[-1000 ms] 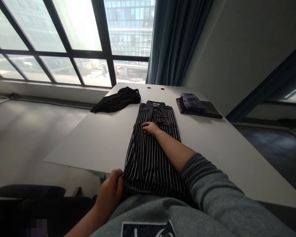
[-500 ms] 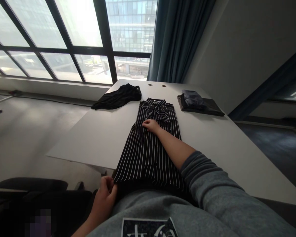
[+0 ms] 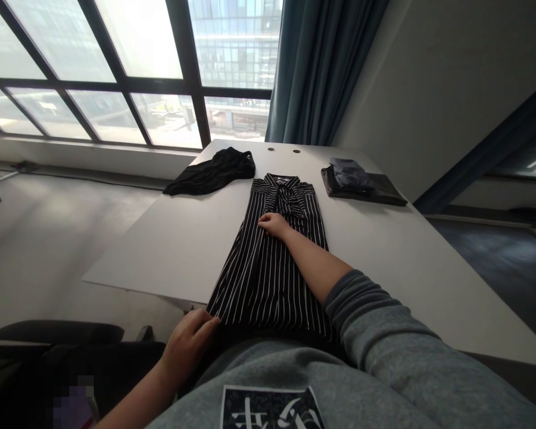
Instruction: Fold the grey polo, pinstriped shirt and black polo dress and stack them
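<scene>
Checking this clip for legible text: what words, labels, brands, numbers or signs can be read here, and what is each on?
Dark panel on the grey sweatshirt: white lettering, upside down in this view and cut off by the frame, too unclear to quote.
White label at the collar of the black striped shirt: too small to read.
No other readable text shows.

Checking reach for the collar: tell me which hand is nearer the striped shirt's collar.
Right. The right hand rests on the black-and-white striped shirt just below its collar; the left hand lies much farther away, at the shirt's near end.
</scene>
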`<state>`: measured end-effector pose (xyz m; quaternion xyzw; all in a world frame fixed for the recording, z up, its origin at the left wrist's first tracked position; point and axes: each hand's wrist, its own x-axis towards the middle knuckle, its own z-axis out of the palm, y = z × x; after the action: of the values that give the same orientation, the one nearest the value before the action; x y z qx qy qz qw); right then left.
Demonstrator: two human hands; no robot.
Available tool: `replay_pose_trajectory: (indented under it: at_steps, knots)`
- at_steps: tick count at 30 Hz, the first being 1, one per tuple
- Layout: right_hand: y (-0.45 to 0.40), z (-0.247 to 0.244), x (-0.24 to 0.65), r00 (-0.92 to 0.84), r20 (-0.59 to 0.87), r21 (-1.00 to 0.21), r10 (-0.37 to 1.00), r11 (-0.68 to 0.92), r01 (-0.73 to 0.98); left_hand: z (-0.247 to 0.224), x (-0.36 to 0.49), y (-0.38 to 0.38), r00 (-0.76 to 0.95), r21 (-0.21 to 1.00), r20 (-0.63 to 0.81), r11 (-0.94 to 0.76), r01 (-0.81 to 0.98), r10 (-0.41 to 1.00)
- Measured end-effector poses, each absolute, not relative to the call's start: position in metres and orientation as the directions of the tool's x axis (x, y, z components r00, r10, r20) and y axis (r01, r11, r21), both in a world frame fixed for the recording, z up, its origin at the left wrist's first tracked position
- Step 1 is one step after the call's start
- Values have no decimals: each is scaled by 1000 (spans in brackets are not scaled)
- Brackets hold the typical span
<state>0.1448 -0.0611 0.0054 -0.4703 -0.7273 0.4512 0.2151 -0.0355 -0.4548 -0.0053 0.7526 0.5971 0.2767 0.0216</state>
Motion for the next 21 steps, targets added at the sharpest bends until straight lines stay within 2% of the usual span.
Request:
replay_pose_trajectory:
  at_steps: [3, 6, 13, 18, 21]
  knots:
    - [-61, 4, 146, -472, -99, -856, 876, 167, 490, -5, -41, -471, 107, 442, 324, -250, 861, 940]
    - [-62, 4, 147, -474, -95, -838, 875, 187, 513, -6, -39, -476, 91, 467, 279, -218, 857, 956]
    - [-63, 15, 145, -506, -105, -706, 856, 294, 644, -9, -25, -467, 63, 400, 439, -258, 880, 896]
    - [-61, 30, 146, -556, -13, -536, 831, 464, 706, 34, -3, -411, 34, 475, 416, -249, 844, 909]
    - [-59, 36, 157, -554, 57, -433, 830, 521, 736, 54, 6, -344, 9, 453, 343, -174, 874, 939]
